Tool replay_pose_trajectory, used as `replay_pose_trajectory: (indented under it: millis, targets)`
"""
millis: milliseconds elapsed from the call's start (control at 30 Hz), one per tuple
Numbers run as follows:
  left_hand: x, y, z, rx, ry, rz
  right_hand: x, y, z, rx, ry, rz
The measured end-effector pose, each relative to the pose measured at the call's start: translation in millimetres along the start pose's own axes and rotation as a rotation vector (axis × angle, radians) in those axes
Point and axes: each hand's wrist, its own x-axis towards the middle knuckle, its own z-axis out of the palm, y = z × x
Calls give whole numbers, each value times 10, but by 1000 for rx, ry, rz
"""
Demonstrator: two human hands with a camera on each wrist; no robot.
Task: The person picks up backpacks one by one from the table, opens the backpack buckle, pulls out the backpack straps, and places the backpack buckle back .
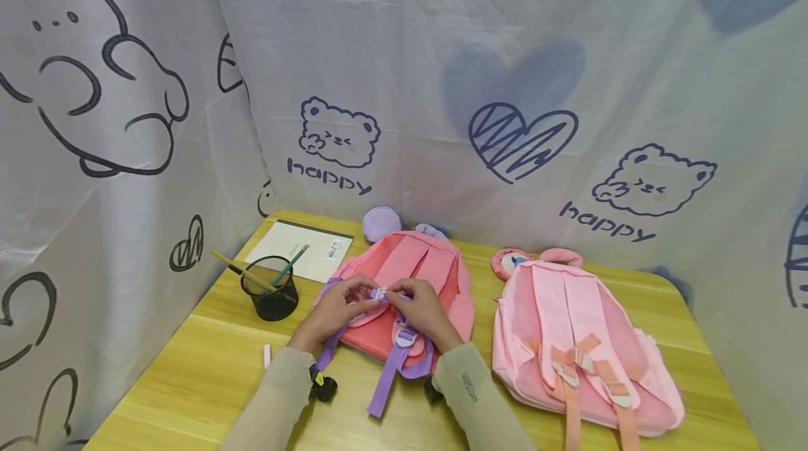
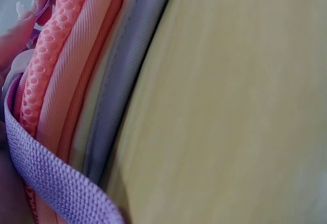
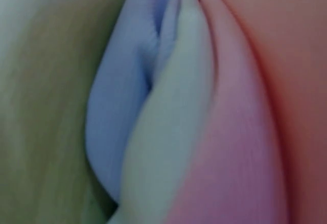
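In the head view a coral-pink backpack point(image 1: 451, 283) lies with its shoulder straps up. Over its lower part, my left hand point(image 1: 334, 311) and right hand point(image 1: 424, 309) meet at a small white buckle point(image 1: 379, 293) on a purple strap. The left fingers pinch one side of it, the right fingers the other. Another purple strap point(image 1: 384, 384) hangs from a white slider point(image 1: 405, 337) onto the table. Purple webbing point(image 2: 56, 170) crosses the backpack's mesh edge point(image 2: 59, 35) in the left wrist view. The right wrist view shows only blurred lavender, pale and pink fabric point(image 3: 230, 147).
A light-pink backpack point(image 1: 517, 339) with peach straps lies to the right on the wooden table point(image 1: 183, 353). To the left stand a black mesh cup point(image 1: 278, 302) with pencils and a pale notebook point(image 1: 303, 244). A small pink piece point(image 1: 267, 356) lies near the left sleeve. Printed curtains surround the table.
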Motion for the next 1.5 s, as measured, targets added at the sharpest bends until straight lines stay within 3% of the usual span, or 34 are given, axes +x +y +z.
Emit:
replay_pose_trajectory:
  millis: [633,900,1167,1500]
  targets:
    - [0,-7,-6,-34,-6,-9,-23,8,-10,36,7,24]
    - [-19,20,3,6,-1,-17,-23,1,-3,29,-24,22]
    - [-21,10,12,11,15,23,-12,6,4,13,-46,-24]
    - [-25,11,1,-19,54,28,-41,8,-14,33,-18,26]
